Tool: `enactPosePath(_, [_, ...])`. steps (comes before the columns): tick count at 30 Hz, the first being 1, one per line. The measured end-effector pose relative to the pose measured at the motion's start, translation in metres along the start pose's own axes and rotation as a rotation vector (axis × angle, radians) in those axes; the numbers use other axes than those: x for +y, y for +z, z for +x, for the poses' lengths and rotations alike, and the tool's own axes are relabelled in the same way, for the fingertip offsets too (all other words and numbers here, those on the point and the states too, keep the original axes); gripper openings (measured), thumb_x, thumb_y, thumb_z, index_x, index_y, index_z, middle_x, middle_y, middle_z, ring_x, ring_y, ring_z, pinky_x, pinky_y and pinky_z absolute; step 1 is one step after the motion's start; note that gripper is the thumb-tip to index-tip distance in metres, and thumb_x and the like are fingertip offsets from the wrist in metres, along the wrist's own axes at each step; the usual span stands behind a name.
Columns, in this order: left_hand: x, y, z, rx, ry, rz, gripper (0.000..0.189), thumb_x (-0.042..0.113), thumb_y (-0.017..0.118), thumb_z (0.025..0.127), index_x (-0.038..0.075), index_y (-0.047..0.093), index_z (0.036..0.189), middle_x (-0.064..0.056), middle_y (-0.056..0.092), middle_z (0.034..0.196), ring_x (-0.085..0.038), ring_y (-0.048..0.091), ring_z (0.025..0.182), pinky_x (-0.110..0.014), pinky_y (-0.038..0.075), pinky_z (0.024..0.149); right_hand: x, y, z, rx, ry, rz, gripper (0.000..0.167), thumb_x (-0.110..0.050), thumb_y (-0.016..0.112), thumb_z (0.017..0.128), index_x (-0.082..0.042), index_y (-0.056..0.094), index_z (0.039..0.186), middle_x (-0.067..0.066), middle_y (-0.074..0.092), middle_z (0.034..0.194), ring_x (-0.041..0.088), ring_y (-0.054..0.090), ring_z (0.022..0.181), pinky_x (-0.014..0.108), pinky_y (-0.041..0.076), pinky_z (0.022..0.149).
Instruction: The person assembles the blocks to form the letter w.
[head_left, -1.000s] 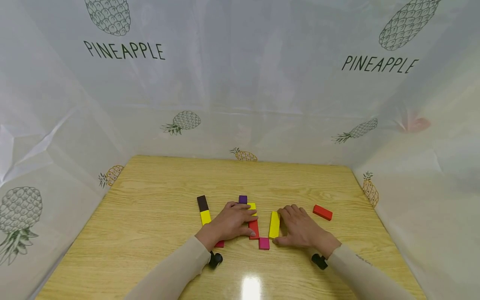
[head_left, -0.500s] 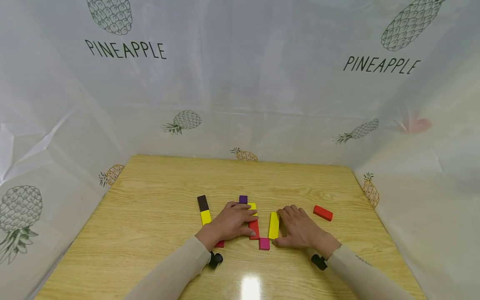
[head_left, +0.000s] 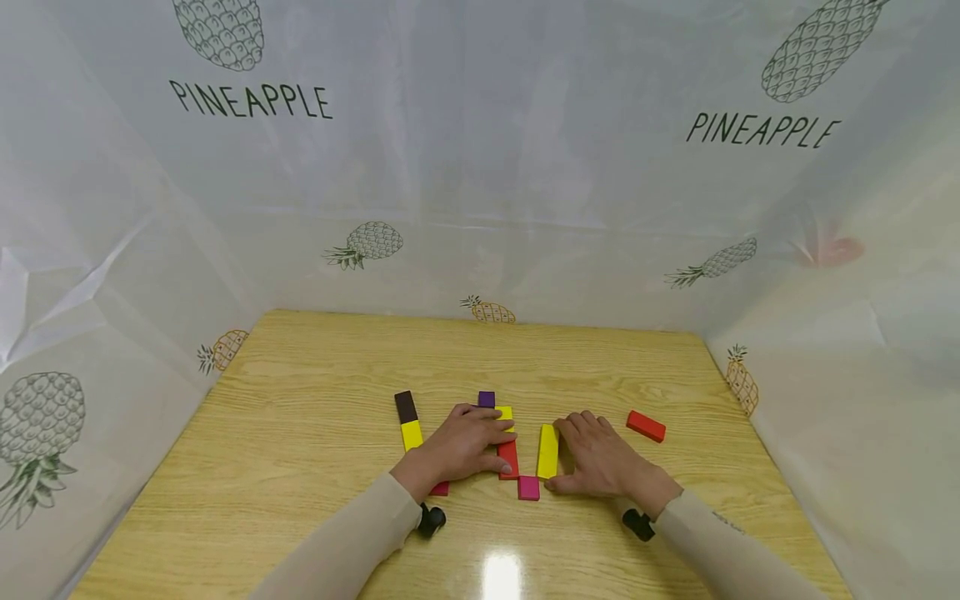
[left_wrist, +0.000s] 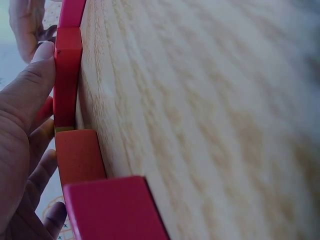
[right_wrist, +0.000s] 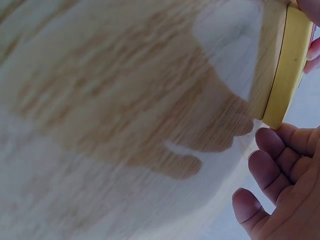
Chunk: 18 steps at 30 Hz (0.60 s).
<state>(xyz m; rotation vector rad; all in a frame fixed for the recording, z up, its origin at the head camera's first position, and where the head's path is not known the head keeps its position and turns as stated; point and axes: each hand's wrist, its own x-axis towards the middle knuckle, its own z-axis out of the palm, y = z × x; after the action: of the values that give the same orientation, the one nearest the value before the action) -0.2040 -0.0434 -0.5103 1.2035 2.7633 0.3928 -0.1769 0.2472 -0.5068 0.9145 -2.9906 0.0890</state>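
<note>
My right hand [head_left: 600,454] pinches a yellow wooden block [head_left: 548,452] lengthwise, index finger at the far end and thumb at the near end. In the right wrist view, a fingertip meets the end of that yellow block [right_wrist: 287,65] while the other fingers hang loose. My left hand [head_left: 459,442] rests over a row of blocks, its fingers lying across a yellow block [head_left: 506,412] and its thumb touching a red block [head_left: 509,462]. The left wrist view shows the thumb against the red block [left_wrist: 67,82]. A magenta block [head_left: 528,488] lies between the red and yellow ones.
Left of the left hand, a dark block [head_left: 406,407], a yellow block [head_left: 412,434] and a magenta block [head_left: 441,488] form a line partly hidden by the wrist. A purple block [head_left: 487,399] sits behind the hand. One red block [head_left: 646,426] lies apart at right.
My right hand shifts the yellow block very slightly left at its near end, then stays put. The left hand keeps its place.
</note>
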Motion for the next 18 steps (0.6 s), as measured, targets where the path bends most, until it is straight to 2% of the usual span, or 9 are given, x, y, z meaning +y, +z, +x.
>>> enactPosePath(11, [-0.0006,0.0006,0.0,0.001,0.002,-0.005,0.059,0.058,0.062,0.1,0.029,0.061,0.151,0.009,0.054,0.159,-0.016,0.04,0.154,-0.049,0.029,0.123,-0.0016,-0.0019,-0.0014,-0.005,0.008,0.014,0.093,-0.076,0.07,0.083,-0.003,0.057,0.141,0.009,0.061,0.126,0.028,0.055,0.116,0.053,0.049,0.1])
enactPosePath(18, [-0.0017,0.0027,-0.0002,0.012,0.011,-0.002,0.059,0.059,0.062,0.1,0.029,0.061,0.151,0.009,0.054,0.159,-0.016,0.041,0.154,-0.049,0.03,0.123,-0.0008,-0.006,-0.0016,0.026,0.017,0.056,0.088,-0.072,0.068,0.088,-0.005,0.057,0.145,0.009,0.063,0.131,0.03,0.057,0.121,0.057,0.049,0.104])
